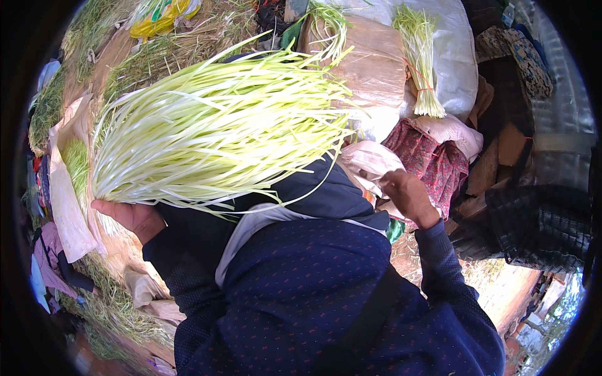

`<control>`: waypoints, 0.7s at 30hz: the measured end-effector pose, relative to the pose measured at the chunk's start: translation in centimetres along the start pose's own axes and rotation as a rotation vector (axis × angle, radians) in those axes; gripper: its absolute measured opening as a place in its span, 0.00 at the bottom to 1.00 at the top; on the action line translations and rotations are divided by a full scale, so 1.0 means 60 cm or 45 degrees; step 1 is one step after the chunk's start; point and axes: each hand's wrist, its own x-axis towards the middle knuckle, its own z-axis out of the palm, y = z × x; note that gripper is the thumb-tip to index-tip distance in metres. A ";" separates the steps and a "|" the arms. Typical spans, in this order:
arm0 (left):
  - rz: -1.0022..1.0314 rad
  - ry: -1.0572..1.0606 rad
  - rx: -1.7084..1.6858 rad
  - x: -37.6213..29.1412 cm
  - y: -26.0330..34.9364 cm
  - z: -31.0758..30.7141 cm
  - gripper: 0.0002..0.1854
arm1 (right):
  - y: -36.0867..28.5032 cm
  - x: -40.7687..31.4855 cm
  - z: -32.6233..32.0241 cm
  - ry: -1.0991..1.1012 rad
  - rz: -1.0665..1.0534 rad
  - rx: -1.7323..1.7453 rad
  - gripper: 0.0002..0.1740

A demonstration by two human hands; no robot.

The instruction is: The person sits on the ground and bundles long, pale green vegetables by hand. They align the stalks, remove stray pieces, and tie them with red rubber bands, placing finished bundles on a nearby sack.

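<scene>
My left hand grips the white base of a large loose bunch of yellow-green leafy stalks, like blanched chives. The leaves fan out to the right above my lap. At the right, my right hand hangs over pink cloth with its fingers curled; whether it pinches anything small is unclear. Above it, a smaller bunch of the stalks, tied with a red band, lies on a white plastic sack. Beside that bunch is a package covered in brown plastic, with a few loose green leaves at its upper left corner.
A pale sheet wraps more green stalks at the left. Straw and cut leaves litter the ground. Red patterned cloth lies near my right hand, a dark checked cloth further right. Another person is at the far left.
</scene>
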 end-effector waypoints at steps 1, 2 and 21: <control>-0.008 0.000 0.069 0.002 0.000 -0.003 0.26 | -0.027 0.027 -0.023 0.094 -0.031 0.117 0.11; -0.025 0.015 0.034 0.005 0.000 -0.007 0.26 | -0.055 0.052 -0.038 0.199 -0.043 0.359 0.10; -0.097 0.171 0.327 0.014 -0.006 0.006 0.55 | -0.239 0.274 -0.073 0.660 -0.482 0.192 0.08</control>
